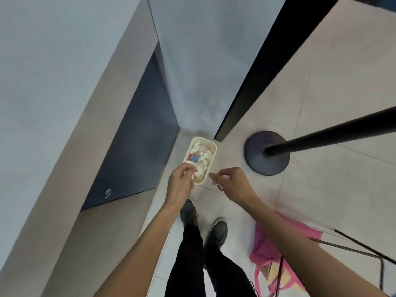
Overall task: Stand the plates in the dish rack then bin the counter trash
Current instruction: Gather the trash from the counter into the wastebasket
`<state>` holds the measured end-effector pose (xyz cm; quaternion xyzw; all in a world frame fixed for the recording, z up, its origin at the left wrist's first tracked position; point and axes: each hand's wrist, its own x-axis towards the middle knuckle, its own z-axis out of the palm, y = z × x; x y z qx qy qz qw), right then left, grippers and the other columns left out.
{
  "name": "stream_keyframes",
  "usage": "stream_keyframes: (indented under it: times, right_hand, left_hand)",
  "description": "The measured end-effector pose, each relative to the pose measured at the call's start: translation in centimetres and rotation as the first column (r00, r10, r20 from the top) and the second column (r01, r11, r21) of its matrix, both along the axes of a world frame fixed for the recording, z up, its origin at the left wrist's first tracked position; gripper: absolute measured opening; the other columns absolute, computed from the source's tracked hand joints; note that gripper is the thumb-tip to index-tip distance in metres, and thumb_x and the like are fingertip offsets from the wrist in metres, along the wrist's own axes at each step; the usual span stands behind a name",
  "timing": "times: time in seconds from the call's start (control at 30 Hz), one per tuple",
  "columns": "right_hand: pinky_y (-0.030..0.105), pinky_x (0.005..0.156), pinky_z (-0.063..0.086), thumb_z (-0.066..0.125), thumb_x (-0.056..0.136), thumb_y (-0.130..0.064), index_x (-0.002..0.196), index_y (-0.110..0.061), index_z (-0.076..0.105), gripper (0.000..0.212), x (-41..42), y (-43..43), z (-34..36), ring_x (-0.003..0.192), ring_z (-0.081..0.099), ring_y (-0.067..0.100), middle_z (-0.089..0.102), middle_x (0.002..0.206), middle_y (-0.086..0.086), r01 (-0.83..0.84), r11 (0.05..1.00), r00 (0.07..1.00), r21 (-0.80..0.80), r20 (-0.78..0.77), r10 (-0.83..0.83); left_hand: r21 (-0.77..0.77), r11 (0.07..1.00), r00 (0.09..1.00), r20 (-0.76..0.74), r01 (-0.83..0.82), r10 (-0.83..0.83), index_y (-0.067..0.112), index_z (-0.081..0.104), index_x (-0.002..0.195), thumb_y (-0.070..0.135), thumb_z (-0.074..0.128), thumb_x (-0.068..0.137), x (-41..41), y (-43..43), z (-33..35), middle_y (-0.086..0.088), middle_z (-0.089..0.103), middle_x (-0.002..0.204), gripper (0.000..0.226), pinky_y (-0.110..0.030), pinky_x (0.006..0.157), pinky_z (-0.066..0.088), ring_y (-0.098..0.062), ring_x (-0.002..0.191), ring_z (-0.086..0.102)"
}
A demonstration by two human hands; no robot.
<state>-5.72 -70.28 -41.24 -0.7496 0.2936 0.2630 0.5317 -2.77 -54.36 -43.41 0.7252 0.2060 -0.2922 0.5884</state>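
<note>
Your bin [212, 146], a small cream tub, stands on the floor [321, 189] in the corner, just beyond your shoes [218, 230]. It is full of trash [202, 166]: crumpled white paper, with a bit of red and blue among it.

Your left hand [182, 185] hangs over the near end of the bin, its fingers [188, 168] curled downward. A small white piece with a blue cap [194, 159] sits right at their tips. You cannot tell here whether they grip it or whether it lies in the bin.

Your right hand [232, 183] is just beside the bin's near right corner. Its fingers [214, 175] are loosely bent and point toward the left hand, and nothing can be made out in them.

To the right, near the bin, the round dark base of a stand [266, 153] rests on the tiles. A pink bag [270, 249] lies on the floor by your right forearm. To the left is a dark cabinet door [137, 136] with a ring pull [107, 192].
</note>
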Motion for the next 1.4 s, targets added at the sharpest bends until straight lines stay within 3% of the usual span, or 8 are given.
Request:
stream_keyframes:
  times: [0.13,0.27,0.57,0.67,0.77,1.0,1.27,1.4]
  right_hand:
    - [0.017,0.041,0.03,0.064,0.093,-0.038,0.055,-0.006,0.052,0.051,-0.4,0.0,-4.9,0.036,0.032,0.008,0.046,0.051,0.002,0.013,0.998,0.999,-0.055,-0.029,-0.015]
    - [0.027,0.054,0.032,0.059,0.094,-0.044,0.07,0.012,0.054,0.061,-0.5,0.2,-10.1,0.054,0.036,0.018,0.044,0.061,0.01,0.008,0.998,0.998,-0.062,-0.059,-0.012]
    - [0.027,0.06,0.037,0.03,0.081,-0.031,0.078,-0.014,0.062,0.036,-0.8,0.2,-23.4,0.063,0.048,0.015,0.053,0.068,0.0,0.031,1.0,0.999,0.001,-0.043,-0.031]
    - [0.036,0.071,0.048,0.037,0.085,-0.026,0.09,-0.018,0.064,0.029,-0.6,0.1,-26.7,0.073,0.053,0.015,0.058,0.08,-0.006,-0.02,1.0,0.998,-0.005,-0.059,0.02]
    - [0.043,0.082,0.055,0.049,0.086,-0.023,0.103,-0.022,0.065,0.024,-0.3,0.0,-29.0,0.082,0.058,0.018,0.062,0.096,-0.002,-0.074,0.997,0.995,-0.015,-0.068,0.072]
    - [0.033,0.075,0.056,0.064,0.092,-0.024,0.109,-0.022,0.07,0.018,1.3,-0.5,-32.4,0.076,0.066,0.021,0.068,0.101,0.001,-0.069,0.995,0.997,-0.069,-0.021,0.068]
    - [0.027,0.089,0.046,0.067,0.091,-0.025,0.118,-0.019,0.066,0.027,4.4,-1.0,-35.0,0.11,0.058,0.022,0.061,0.127,0.005,-0.206,0.966,0.979,-0.158,-0.035,0.203]
    - [0.026,0.086,0.043,0.068,0.09,-0.023,0.122,-0.017,0.061,0.033,6.7,0.0,-36.4,0.112,0.055,0.023,0.058,0.13,0.007,-0.231,0.958,0.973,-0.17,-0.013,0.232]
  left_hand:
    - [-0.001,0.998,0.997,-0.047,0.059,-0.059,0.015,0.065,0.077,0.0,0.043,0.091,0.1,0.6,-5.2,-0.002,0.062,0.082,0.03,-0.012,0.04,0.03,-0.008,0.052,0.042]
    - [-0.044,0.997,0.993,-0.094,0.064,-0.068,-0.003,0.061,0.082,-0.008,0.034,0.093,0.1,0.6,-9.6,-0.001,0.049,0.063,0.03,-0.01,0.039,0.026,-0.002,0.041,0.038]
    - [0.098,0.963,0.963,-0.128,0.252,-0.239,0.021,0.056,0.069,0.014,0.041,0.086,1.8,0.6,-24.8,0.009,0.053,0.07,0.024,-0.025,0.056,0.032,-0.015,0.07,0.043]
    - [0.141,0.927,0.937,-0.091,0.348,-0.338,0.02,0.06,0.079,0.002,0.044,0.09,2.6,0.6,-28.9,0.006,0.061,0.088,0.026,-0.025,0.067,0.039,-0.011,0.077,0.051]
    - [0.24,0.888,0.916,-0.008,0.391,-0.401,0.015,0.063,0.091,-0.008,0.044,0.087,3.4,0.4,-31.9,0.003,0.063,0.103,0.03,-0.003,0.072,0.036,-0.009,0.093,0.054]
    - [0.383,0.849,0.897,0.101,0.363,-0.429,0.005,0.066,0.094,-0.007,0.051,0.088,4.4,0.6,-37.1,-0.003,0.058,0.107,0.021,0.002,0.073,0.034,-0.015,0.097,0.056]
    - [0.364,0.879,0.896,0.198,0.309,-0.397,0.013,0.063,0.107,-0.008,0.056,0.085,3.5,1.1,-38.0,0.007,0.056,0.117,0.032,-0.007,0.086,0.037,-0.015,0.112,0.054]
    - [0.487,0.836,0.873,0.257,0.254,-0.415,0.012,0.058,0.125,-0.005,0.065,0.079,3.0,2.3,-38.8,-0.001,0.046,0.142,0.049,-0.029,0.105,0.039,-0.021,0.13,0.041]
